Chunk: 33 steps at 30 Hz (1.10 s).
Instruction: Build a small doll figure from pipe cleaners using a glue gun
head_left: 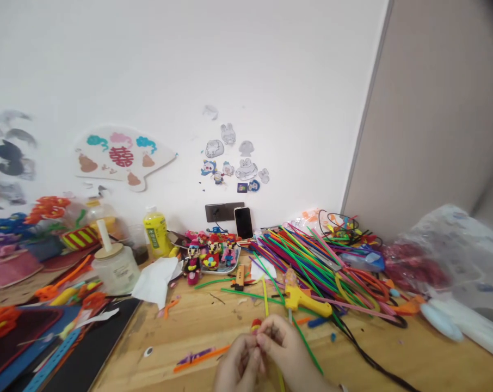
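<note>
Wall: paper fan (122, 158) with red double-happiness sign
Counter back: yellow bottle (157, 233), black phone (244, 223) upright
Plate (226, 267): small pipe-cleaner figures (211, 256)
Counter middle: yellow glue gun (306, 300)

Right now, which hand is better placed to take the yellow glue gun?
Probably the right hand: it is closer to the glue gun, while the left hand sits farther off.

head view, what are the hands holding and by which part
The left hand and right hand pinch a small red-and-yellow pipe-cleaner bundle at its lower end; the rest is hidden.
</note>
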Tool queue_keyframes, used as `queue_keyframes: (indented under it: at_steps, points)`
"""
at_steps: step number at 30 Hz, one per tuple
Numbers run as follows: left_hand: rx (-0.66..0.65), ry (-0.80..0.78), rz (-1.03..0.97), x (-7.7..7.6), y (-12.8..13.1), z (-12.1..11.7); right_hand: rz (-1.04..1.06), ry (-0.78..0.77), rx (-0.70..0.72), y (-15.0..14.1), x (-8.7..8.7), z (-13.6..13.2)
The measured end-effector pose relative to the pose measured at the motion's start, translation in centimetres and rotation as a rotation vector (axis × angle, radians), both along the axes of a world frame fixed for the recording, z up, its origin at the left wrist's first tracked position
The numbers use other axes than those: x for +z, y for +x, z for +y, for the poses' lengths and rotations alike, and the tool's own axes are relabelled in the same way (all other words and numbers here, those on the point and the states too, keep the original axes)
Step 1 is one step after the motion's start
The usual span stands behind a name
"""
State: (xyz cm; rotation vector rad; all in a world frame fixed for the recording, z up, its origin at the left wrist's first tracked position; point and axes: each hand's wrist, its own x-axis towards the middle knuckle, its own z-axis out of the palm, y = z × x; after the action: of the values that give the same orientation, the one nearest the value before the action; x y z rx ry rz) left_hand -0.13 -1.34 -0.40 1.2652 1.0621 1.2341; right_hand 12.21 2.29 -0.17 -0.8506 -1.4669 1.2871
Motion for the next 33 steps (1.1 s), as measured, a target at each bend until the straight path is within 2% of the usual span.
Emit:
queue_keyframes:
  at_steps: [4,10,19,23,27,33]
  points:
    - [-0.016,0.042,0.000,0.1,0.2,-0.1,-0.122,0.162,-0.068,0.4,-0.3,-0.2]
    - [0.075,0.121,0.262,1.1,0.2,-0.3,-0.308,0.399,-0.056,0.9,0.1,-0.8]
    - [0.123,0.177,0.399,1.0,-0.2,0.0,-0.476,0.698,-0.114,1.0,0.8,-1.1]
    - [0.120,0.216,0.471,1.5,-0.5,-0.1,-0.510,0.740,-0.130,0.9,0.8,-1.0]
    - [0.140,0.232,0.588,2.0,-0.4,-0.1,-0.538,0.706,-0.124,0.8,0.8,-1.0]
    - [0.127,0.202,0.484,2.5,-0.7,0.0,-0.590,0.759,-0.110,0.9,1.1,-1.2]
